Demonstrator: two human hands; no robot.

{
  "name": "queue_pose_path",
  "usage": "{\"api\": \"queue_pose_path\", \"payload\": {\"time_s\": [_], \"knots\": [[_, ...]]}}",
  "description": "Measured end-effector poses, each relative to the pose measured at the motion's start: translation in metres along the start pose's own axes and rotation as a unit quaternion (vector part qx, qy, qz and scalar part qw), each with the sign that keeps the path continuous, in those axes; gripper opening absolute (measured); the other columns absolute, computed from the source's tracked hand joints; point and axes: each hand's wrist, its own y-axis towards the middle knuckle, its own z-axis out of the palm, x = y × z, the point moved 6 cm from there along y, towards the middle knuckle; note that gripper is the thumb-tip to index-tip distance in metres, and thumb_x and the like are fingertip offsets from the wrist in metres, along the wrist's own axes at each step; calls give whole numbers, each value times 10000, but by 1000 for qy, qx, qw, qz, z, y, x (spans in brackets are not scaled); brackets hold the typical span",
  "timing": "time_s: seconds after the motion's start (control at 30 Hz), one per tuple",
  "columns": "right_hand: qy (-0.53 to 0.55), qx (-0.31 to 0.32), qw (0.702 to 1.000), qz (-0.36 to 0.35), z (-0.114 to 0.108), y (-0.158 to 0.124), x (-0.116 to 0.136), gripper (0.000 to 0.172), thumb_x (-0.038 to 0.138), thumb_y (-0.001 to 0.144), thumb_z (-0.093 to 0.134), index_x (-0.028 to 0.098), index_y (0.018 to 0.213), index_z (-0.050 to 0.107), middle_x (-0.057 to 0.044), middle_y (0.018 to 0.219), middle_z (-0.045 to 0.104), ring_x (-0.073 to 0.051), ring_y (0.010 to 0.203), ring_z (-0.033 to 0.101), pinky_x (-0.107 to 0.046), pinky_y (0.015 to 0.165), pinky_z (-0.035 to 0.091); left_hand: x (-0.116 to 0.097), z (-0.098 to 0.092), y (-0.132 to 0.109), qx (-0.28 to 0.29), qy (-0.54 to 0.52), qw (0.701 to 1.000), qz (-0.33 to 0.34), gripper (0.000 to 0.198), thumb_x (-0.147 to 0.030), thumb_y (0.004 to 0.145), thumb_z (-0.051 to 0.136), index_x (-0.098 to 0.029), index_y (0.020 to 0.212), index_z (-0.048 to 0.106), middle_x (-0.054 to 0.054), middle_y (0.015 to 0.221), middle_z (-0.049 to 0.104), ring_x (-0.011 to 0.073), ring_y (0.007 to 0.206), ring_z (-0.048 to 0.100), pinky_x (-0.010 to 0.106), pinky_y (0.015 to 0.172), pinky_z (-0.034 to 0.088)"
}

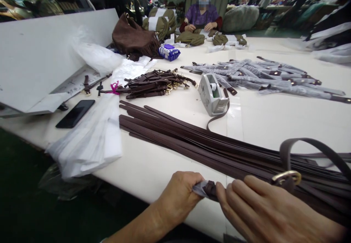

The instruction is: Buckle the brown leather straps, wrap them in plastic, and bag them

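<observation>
Close to the table's front edge, my left hand (179, 193) pinches the end of a dark brown strap (210, 189), where a bit of clear plastic film (199, 189) shows. My right hand (257, 208) is closed over the same strap, fingers pressed together and its thumb hidden. A gold buckle (286, 178) sticks up behind the right knuckles, with a strap loop (309, 140) curving above it. Just beyond both hands lies a long bundle of flat brown straps (186, 133).
A grey tape dispenser (212, 94) stands mid-table. Buckled short straps (156, 82) and plastic-wrapped straps (263, 76) lie behind. Plastic sleeves (93, 137), a phone (75, 113), a white board (55, 52) and a brown fringed bag (134, 38) occupy the left. A co-worker (203, 14) sits opposite.
</observation>
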Motion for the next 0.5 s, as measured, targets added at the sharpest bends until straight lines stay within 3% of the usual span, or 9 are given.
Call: {"api": "queue_pose_path", "payload": {"time_s": [0.17, 0.27, 0.33, 0.4, 0.5], "knots": [[60, -20, 996, 66, 0, 4, -7, 290, 25, 753, 331, 159, 845, 571, -34, 664, 570, -190, 529, 470, -338, 500, 289, -10, 10, -4, -2, 69, 994, 82, 118, -124, 819, 472, -162, 716, 516, 10, 712, 554, 135, 655, 509, 223, 611, 361], [128, 34, 983, 127, 11, -3, -24, 191, 46, 774, 384, 190, 798, 506, 1, 623, 519, -182, 516, 474, -321, 511, 307, -9, 3, -6, -35, 86, 992, 84, 111, -137, 835, 461, -163, 736, 505, 24, 719, 547, 150, 659, 512, 238, 615, 368], [167, 83, 975, 124, 20, -8, -29, 175, 35, 771, 419, 200, 782, 477, 13, 632, 517, -169, 511, 482, -305, 502, 306, -7, -4, -7, -51, 88, 992, 72, 118, -152, 843, 476, -167, 726, 488, 15, 715, 535, 143, 652, 507, 235, 606, 360], [159, 100, 976, 112, 24, -9, -29, 201, 11, 734, 434, 199, 788, 481, 12, 628, 519, -171, 509, 491, -301, 481, 295, -7, -4, -6, -37, 84, 994, 65, 129, -155, 842, 498, -172, 717, 473, 1, 714, 528, 135, 653, 506, 227, 602, 353], [82, 66, 988, 113, 19, 1, -21, 217, 23, 648, 442, 193, 760, 517, -4, 577, 499, -193, 471, 461, -319, 451, 270, -8, 4, -3, 10, 92, 994, 60, 139, -162, 831, 529, -175, 714, 456, -6, 722, 529, 136, 656, 511, 227, 594, 344]]}}
